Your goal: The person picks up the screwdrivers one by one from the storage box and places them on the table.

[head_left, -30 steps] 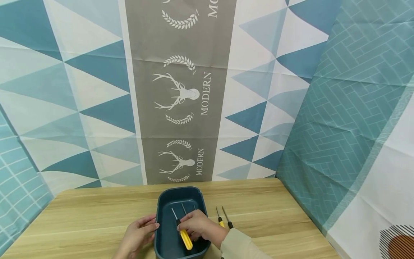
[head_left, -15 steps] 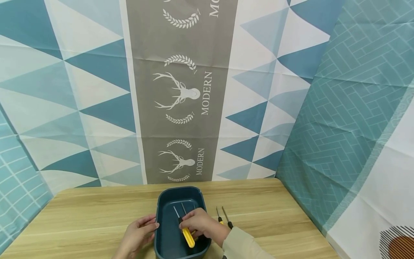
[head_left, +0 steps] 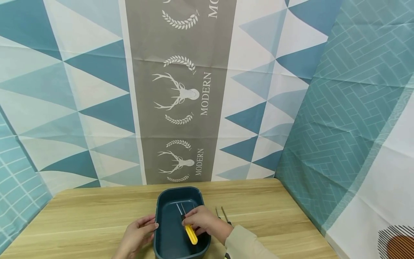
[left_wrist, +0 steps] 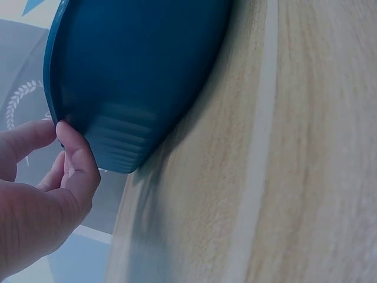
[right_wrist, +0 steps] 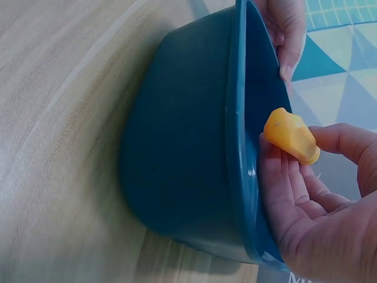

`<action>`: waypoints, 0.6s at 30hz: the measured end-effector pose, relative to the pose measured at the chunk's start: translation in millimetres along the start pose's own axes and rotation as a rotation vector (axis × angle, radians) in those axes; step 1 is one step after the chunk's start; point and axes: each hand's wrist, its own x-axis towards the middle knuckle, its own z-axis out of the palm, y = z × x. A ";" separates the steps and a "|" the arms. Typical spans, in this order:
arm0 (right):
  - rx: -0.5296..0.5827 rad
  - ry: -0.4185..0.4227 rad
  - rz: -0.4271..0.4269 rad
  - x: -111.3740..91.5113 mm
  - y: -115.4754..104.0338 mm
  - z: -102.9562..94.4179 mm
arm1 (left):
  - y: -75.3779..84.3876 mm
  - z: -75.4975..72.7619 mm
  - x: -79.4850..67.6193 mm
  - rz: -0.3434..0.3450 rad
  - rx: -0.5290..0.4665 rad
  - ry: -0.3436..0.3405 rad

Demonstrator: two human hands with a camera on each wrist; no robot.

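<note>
My right hand (head_left: 206, 221) reaches over the right side of a dark blue plastic bin (head_left: 169, 235) and pinches a yellow and black screwdriver (head_left: 191, 235) between thumb and fingers. The screwdriver's thin shaft points toward the far end of the bin. In the right wrist view the butt of its yellow handle (right_wrist: 290, 137) shows at the fingertips, just over the bin's rim (right_wrist: 237, 130). Other thin metal shafts (head_left: 183, 208) lie in the bin, their handles hidden by the right hand. My left hand (head_left: 137, 233) pinches the left rim, thumb and finger meeting there in the left wrist view.
Two more tools with thin metal shafts (head_left: 225, 214) lie on the wooden table (head_left: 97, 223) right of the bin, their handles mostly covered by the right wrist and sleeve (head_left: 247, 244). A patterned cloth (head_left: 181, 108) hangs behind the table's far edge.
The right hand has shifted slightly right and toward the far end of the bin with the screwdriver, covering more of the tools on the table. The left hand and bin have stayed put.
</note>
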 end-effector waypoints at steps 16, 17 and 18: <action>-0.019 0.041 0.026 0.2 -0.2 -12.2 | -0.2 -0.9 1.4 -0.003 -0.002 -0.012; -0.016 0.039 0.025 -0.1 -0.1 -12.8 | -0.4 -1.0 1.4 -0.002 -0.002 -0.012; -0.012 0.039 0.023 -0.4 0.0 -13.3 | -0.4 -1.2 1.2 -0.003 -0.002 -0.011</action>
